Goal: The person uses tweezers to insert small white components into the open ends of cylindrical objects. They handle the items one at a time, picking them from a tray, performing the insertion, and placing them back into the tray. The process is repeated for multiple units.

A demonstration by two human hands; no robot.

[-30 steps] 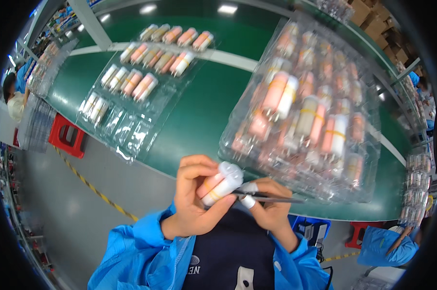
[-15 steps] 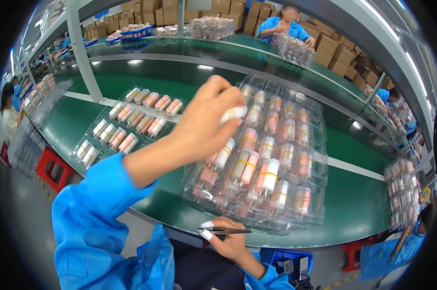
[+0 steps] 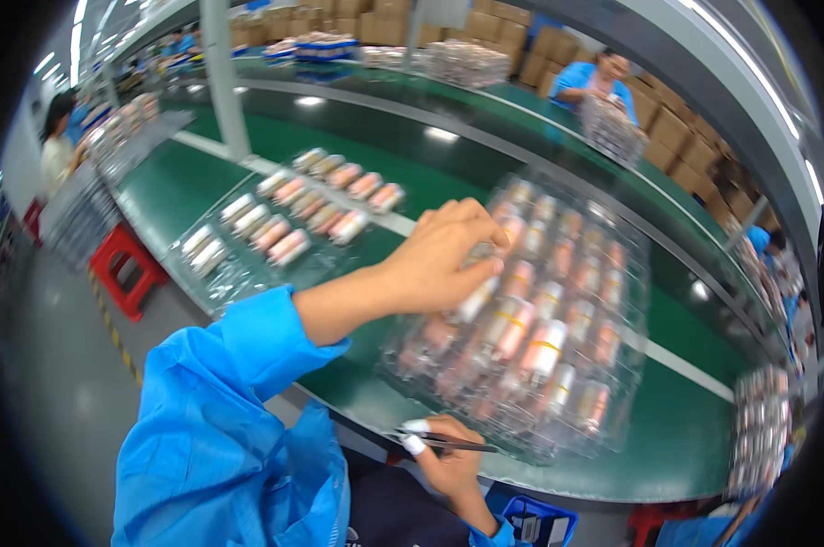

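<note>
My left hand [image 3: 444, 255] reaches over the far left side of a stack of clear plastic trays [image 3: 633, 369]. Its fingers bend down beside a pale pink cylinder [image 3: 512, 230] in a compartment; motion blur hides whether they grip it. Pairs of white, pink and beige cylinders fill the stack's compartments, some with yellow bands, such as a white cylinder [image 3: 547, 350] near the middle. Close to the table's near edge, my right hand [image 3: 453, 463] is closed around dark tweezers [image 3: 467, 445], which point left. White covers wrap its thumb and a fingertip.
Another clear tray [image 3: 248, 290] with several cylinder pairs lies left on the green table [image 3: 362, 360]. A metal post [image 3: 225, 87] rises behind it. A red stool [image 3: 128, 272] stands at left, a blue bin [image 3: 541, 520] below the near edge. A person [image 3: 599, 87] works across the line.
The whole view has shifted, moving the scene right and down. My left hand has lowered toward the tray stack, and the white cylinder in its fingers no longer shows. My right hand keeps the tweezers.
</note>
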